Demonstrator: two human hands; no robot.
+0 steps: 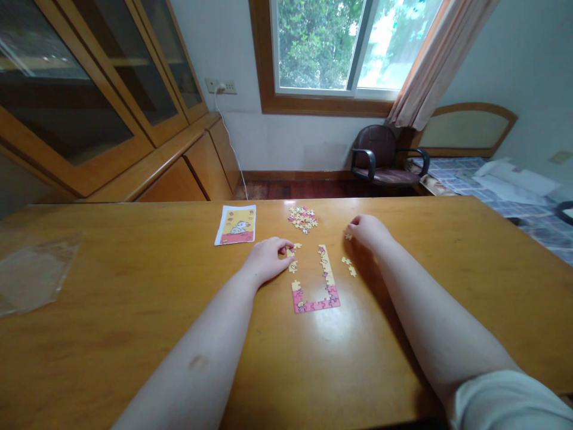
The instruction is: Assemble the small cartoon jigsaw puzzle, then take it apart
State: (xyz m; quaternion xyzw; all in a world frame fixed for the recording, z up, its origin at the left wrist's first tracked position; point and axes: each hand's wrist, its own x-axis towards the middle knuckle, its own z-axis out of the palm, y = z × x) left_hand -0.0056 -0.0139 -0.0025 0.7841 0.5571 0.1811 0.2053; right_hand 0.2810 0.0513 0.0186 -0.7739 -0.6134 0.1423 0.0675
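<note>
A partly joined jigsaw border [317, 305] lies on the table, pink along the near edge and yellow up its right side. At its upper left, my left hand [268, 260] rests with thumb and fingers around a short strip of yellow puzzle pieces [292, 267], a gap below it. To the right, my right hand [367, 230] has its fingertips pinched at a small yellow puzzle piece [348, 236] on the tabletop. Several loose yellow pieces [349, 266] lie just below that hand. Beyond the border sits a heap of mixed pieces [303, 218].
A picture card [237, 226] with a white animal on yellow and pink lies left of the heap. A clear plastic bag [36, 272] is at the table's far left. Past the wooden table [156, 286] stand a chair [378, 152], a cabinet [179, 155] and a bed [492, 179].
</note>
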